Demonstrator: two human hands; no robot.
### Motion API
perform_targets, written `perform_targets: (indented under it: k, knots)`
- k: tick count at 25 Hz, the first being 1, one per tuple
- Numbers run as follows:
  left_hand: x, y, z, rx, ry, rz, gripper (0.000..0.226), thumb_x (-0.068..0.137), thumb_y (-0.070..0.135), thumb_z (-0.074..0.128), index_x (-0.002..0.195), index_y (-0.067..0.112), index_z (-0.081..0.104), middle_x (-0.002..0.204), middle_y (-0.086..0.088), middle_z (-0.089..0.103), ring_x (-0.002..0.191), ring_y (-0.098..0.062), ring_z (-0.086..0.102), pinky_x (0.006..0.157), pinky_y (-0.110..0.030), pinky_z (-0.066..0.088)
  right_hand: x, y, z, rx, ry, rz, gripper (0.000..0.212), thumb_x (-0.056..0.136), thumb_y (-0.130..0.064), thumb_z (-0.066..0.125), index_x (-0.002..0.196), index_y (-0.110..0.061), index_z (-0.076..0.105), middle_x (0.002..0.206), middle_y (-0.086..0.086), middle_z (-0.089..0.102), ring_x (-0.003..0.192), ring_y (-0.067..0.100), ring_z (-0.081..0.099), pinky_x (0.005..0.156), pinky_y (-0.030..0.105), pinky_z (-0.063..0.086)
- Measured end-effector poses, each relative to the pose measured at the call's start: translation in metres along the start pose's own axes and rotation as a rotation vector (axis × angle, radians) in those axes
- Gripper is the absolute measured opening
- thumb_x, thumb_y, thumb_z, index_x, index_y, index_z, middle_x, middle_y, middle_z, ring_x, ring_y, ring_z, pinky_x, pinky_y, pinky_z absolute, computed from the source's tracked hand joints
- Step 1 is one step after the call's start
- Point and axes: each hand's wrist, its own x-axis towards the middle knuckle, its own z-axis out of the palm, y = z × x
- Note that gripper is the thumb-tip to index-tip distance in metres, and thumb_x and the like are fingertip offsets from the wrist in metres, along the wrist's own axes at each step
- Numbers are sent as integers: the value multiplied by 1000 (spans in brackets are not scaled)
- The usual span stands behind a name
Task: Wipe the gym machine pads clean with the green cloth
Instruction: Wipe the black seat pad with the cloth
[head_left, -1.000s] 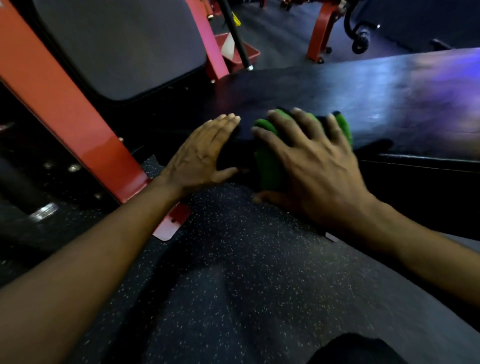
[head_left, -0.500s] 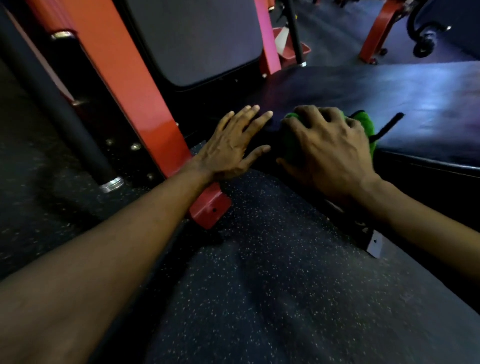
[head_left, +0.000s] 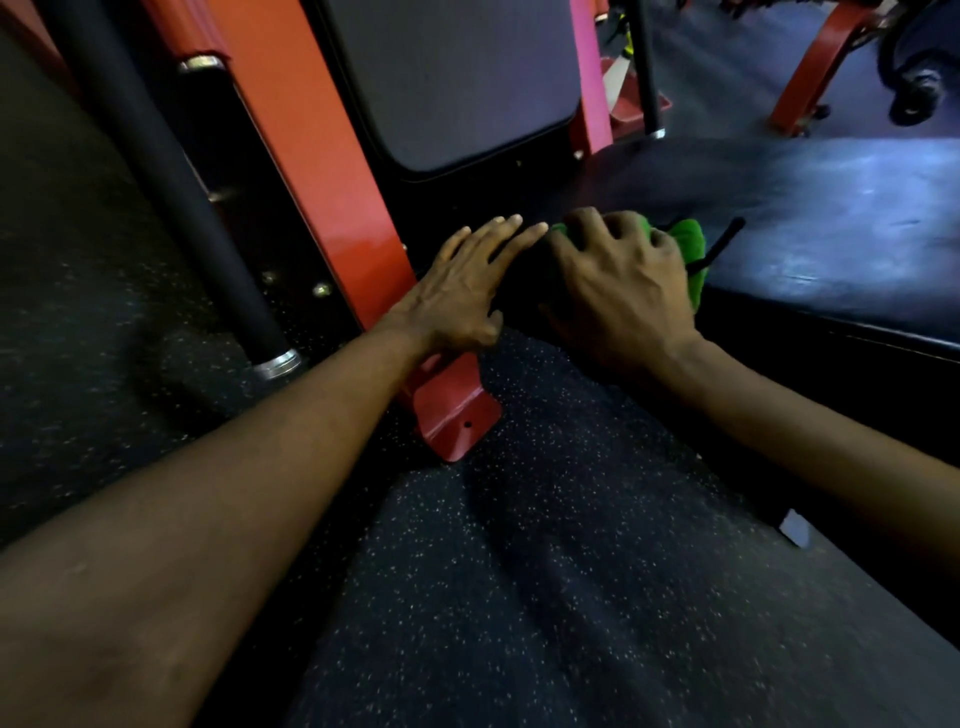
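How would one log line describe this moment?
right hand: grips green cloth on black pad | left hand: flat beside it, fingers straight

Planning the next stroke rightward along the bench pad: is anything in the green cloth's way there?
Yes: a thin black strip pokes out at the right edge of the green cloth, which the right hand grips, and lies on the bench pad there. Past it nothing visible lies on the pad.

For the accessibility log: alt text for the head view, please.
A person's right hand grips a green cloth on the near corner of a dark gym pad, while the left hand rests flat beside it, fingers straight. A red machine frame rises beside the left hand from speckled flooring.
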Motion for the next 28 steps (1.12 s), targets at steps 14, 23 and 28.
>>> perform_targets:
  k: [14, 23, 28]
  knots:
    - [9, -29, -2, 44, -47, 6, 114, 72, 23, 81, 159, 12, 9, 167, -9, 12, 153, -21, 13, 124, -41, 8, 17, -27, 20, -47, 85, -70, 64, 77, -34, 71, 135, -13, 54, 122, 8, 59, 102, 34, 59, 80, 49, 50]
    - [7, 43, -7, -33, 66, 58, 107, 66, 17, 59, 159, 8, 8, 167, -11, 7, 154, -23, 7, 125, -39, 3, -101, 75, -67, 32, 14, 17, 56, 89, -55, 54, 140, -31, 53, 146, 3, 49, 126, 35, 48, 94, 51, 44]
    - [9, 108, 7, -146, 219, 287, 99, 67, 25, 56, 158, 7, 20, 165, -9, 19, 153, -22, 16, 125, -42, 12, -113, 83, -76, -43, 21, 66, 56, 88, -56, 53, 135, -28, 56, 140, 5, 53, 121, 38, 50, 88, 52, 45]
